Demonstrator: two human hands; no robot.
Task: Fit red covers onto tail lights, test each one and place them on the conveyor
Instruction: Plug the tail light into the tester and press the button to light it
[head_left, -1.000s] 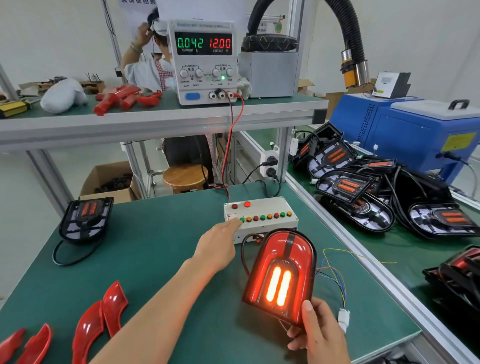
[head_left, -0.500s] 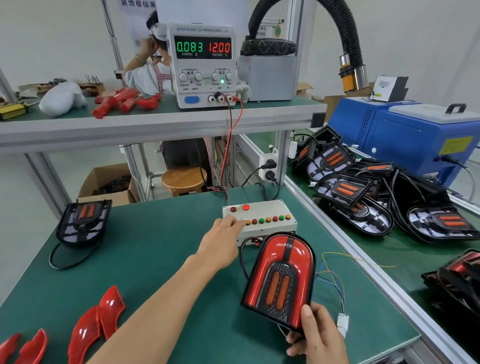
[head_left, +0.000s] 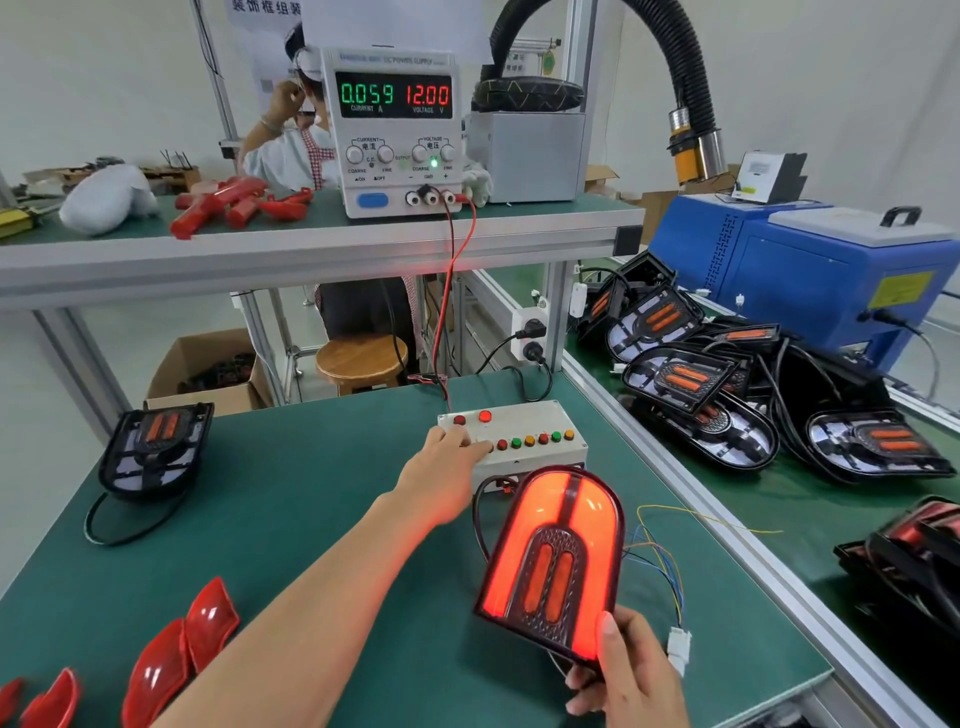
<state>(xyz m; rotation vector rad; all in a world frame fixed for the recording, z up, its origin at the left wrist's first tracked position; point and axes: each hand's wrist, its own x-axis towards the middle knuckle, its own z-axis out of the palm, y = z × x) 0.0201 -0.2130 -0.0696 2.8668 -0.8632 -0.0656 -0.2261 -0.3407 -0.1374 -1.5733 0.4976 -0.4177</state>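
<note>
Right hand (head_left: 631, 675) fingers (head_left: 609, 642) grip the lit tail light's (head_left: 553, 558) lower edge.

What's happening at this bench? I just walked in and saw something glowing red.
A person is testing a tail light. Their right hand holds it upright by its lower edge, red cover on and its outer band glowing. Their left hand reaches to the button box, fingers on its row of buttons. The power supply above reads 0.059 and 12.00. Loose red covers and one uncovered tail light wait on the table.
</note>
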